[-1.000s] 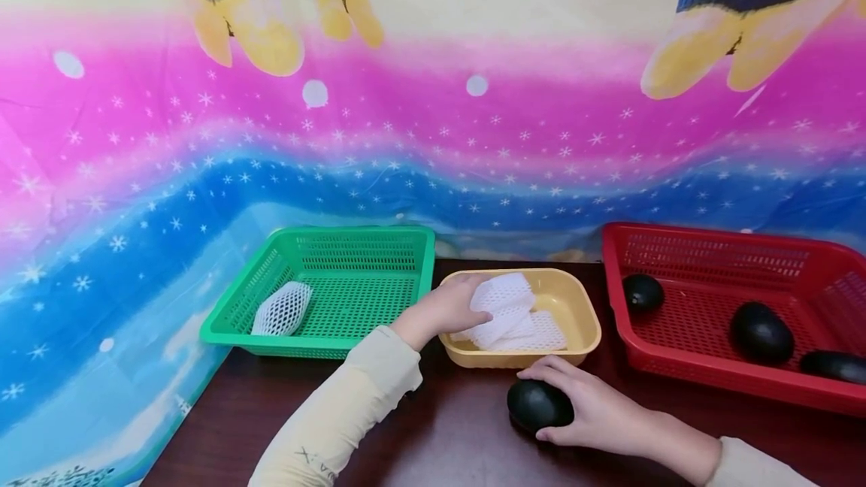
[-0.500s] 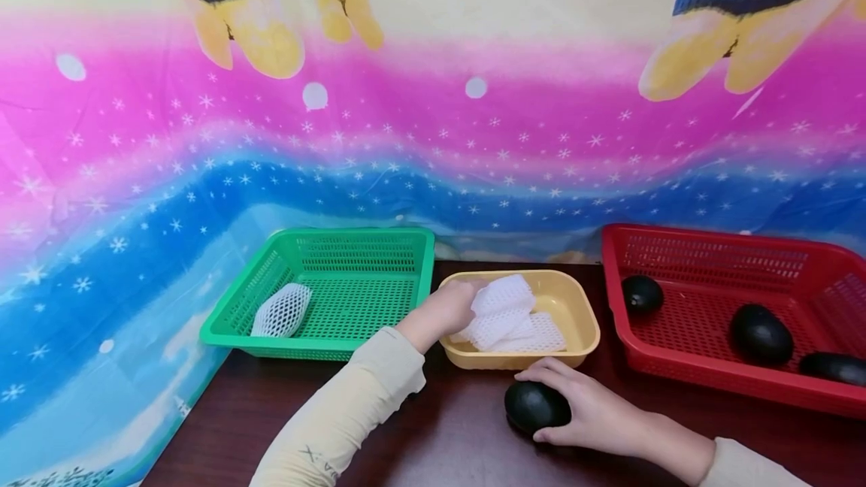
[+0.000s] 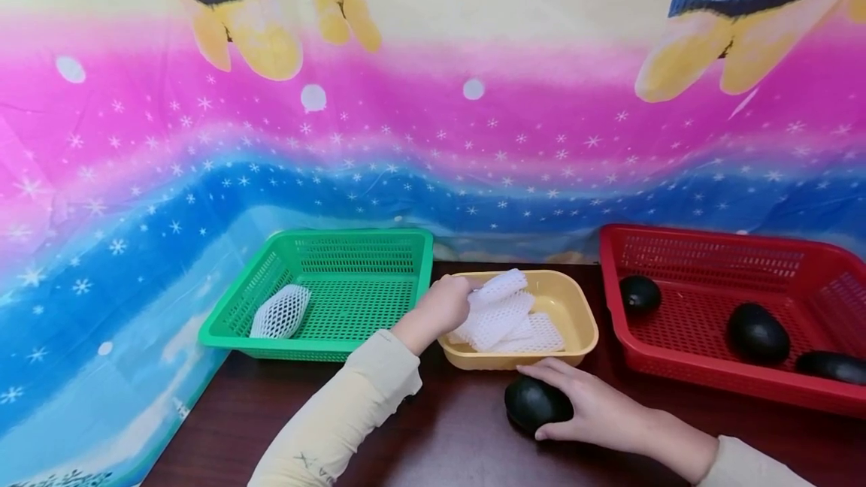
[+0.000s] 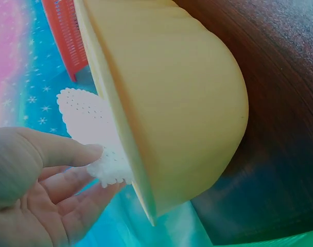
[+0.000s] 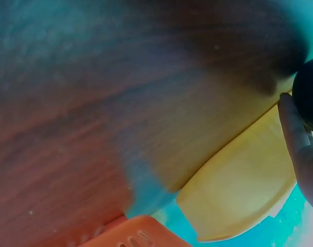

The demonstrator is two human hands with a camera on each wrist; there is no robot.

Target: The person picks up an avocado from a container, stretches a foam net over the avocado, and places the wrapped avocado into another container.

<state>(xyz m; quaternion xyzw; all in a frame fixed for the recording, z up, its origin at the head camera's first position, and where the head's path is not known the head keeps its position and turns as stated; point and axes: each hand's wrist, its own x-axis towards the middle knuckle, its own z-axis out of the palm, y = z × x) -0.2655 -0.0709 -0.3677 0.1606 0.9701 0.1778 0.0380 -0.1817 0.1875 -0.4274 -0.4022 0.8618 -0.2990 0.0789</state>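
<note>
Over the left side of the yellow tray, my left hand pinches one end of a white foam fruit net. The left wrist view shows that net between thumb and fingers, above the tray's rim. More white foam nets lie in the tray below. On the table in front of it, my right hand grips a dark, smooth, egg-shaped fruit, perhaps an avocado. In the right wrist view only part of this fruit shows, at the right edge beside a finger.
A green basket at the left contains one fruit in a white foam net. The red basket at the right holds several dark fruits. A printed cloth hangs behind the dark wooden table.
My left hand has drawn back slightly to the left, pulling up the end of a foam net. My right hand has stayed nearly still on the dark fruit.
</note>
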